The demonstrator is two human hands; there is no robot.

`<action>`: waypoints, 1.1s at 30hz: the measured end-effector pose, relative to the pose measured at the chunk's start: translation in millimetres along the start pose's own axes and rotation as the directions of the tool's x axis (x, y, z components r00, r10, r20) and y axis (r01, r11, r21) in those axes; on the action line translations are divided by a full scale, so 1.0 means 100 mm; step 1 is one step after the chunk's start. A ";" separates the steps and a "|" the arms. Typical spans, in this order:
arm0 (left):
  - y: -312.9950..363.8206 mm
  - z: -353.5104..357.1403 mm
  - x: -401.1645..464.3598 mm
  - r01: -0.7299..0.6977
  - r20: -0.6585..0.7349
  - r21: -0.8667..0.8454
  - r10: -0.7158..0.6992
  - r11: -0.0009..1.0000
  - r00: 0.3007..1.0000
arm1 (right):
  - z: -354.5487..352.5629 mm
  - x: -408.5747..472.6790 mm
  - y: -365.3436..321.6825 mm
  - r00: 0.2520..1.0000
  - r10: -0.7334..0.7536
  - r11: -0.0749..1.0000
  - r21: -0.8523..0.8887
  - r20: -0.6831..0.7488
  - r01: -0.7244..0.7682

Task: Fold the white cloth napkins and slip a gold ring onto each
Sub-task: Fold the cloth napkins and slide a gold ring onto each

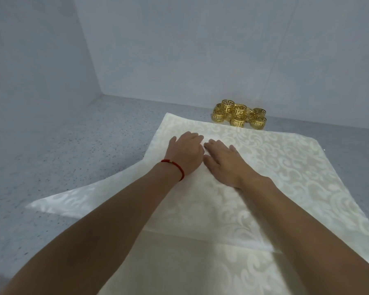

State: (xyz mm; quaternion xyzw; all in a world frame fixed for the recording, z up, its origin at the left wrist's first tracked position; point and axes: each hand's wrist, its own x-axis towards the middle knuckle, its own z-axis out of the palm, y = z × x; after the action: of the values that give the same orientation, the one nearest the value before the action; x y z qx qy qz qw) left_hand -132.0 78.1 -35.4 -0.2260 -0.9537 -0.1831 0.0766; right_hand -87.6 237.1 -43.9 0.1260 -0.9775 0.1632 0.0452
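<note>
A white cloth napkin [285, 167] with a pale scroll pattern lies spread on the grey speckled counter. It lies over at least one more napkin [62, 201] whose corner sticks out to the left. My left hand [185, 154], with a red string at the wrist, rests flat on the top napkin near its far left part. My right hand [224, 160] lies flat right beside it, fingers straight and pointing away. A pile of several gold rings [239, 114] with cut-out key patterns sits just beyond the napkin's far edge.
The grey speckled counter [73, 145] runs into a corner of two plain pale walls [179, 50] at the back left. A folded edge or seam crosses the cloth near me [200, 237]. Bare counter shows to the left of the napkins.
</note>
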 end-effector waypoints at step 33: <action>0.00 0.03 0.37 0.236 -0.195 -0.089 -0.250 0.968 0.949 | -0.02 0.61 0.14 0.829 0.414 0.874 0.418 -0.375 -0.248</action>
State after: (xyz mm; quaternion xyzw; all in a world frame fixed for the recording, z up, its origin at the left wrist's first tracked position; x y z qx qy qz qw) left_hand -165.3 93.8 -29.7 -0.0891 -0.9549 -0.2441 0.1438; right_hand -150.2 236.0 -37.9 -0.0839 -0.9009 0.3652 0.2190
